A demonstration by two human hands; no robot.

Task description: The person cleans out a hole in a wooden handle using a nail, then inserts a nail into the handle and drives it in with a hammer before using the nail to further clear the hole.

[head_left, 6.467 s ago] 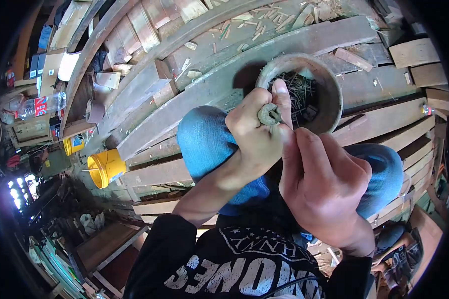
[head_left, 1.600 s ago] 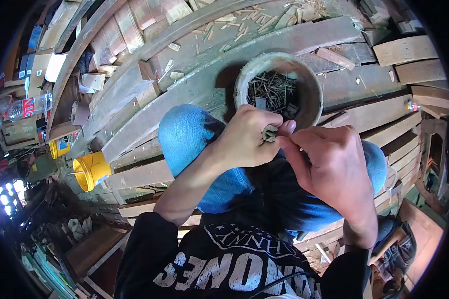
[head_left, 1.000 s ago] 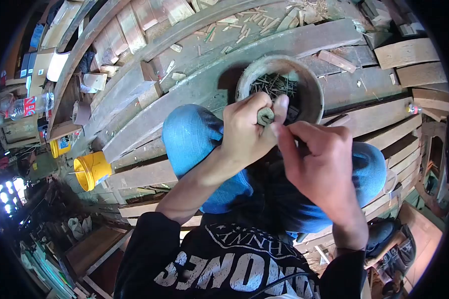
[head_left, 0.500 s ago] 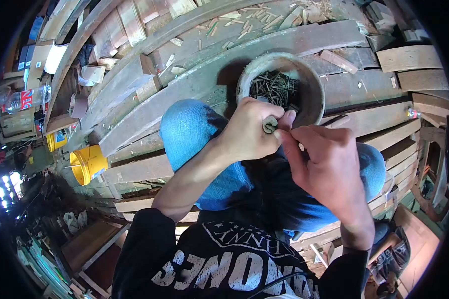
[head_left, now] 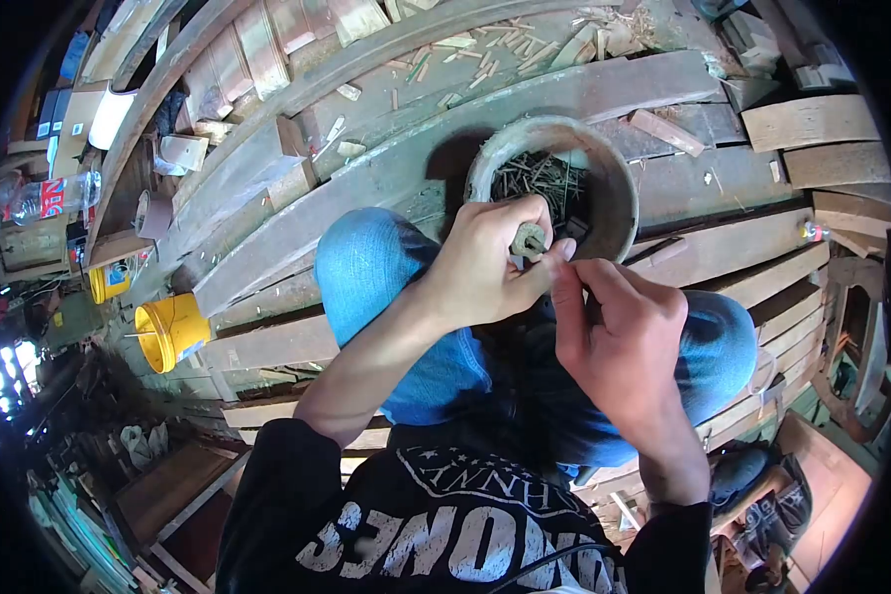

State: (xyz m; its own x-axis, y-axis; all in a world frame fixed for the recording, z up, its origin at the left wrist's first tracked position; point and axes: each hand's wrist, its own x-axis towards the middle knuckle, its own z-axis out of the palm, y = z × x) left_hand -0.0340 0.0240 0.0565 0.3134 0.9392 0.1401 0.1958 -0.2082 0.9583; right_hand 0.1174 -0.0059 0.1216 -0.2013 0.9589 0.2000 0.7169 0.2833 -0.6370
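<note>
My left hand [head_left: 490,262] is closed around a short grey-green cylinder [head_left: 528,240]; its round end faces up, with a dark spot or gap in it. The rest of the cylinder is hidden in the fist. Close beside it, my right hand [head_left: 624,322] has thumb and forefinger pinched near the left thumb. Whatever those fingertips may hold is too small to make out. Just beyond both hands stands a round grey bucket [head_left: 619,188], partly filled with thin dark nail-like pieces [head_left: 540,178].
Long wooden boards [head_left: 386,168] surround the bucket. Small wood offcuts [head_left: 485,64] are scattered at the far side. At left are a yellow bucket [head_left: 173,332] and a plastic bottle [head_left: 54,196]. My knees [head_left: 366,262] flank the hands.
The right hand has drawn slightly left and down. In the left fist the cylinder has turned, so its end with the dark spot shows more fully. The view has shifted a little.
</note>
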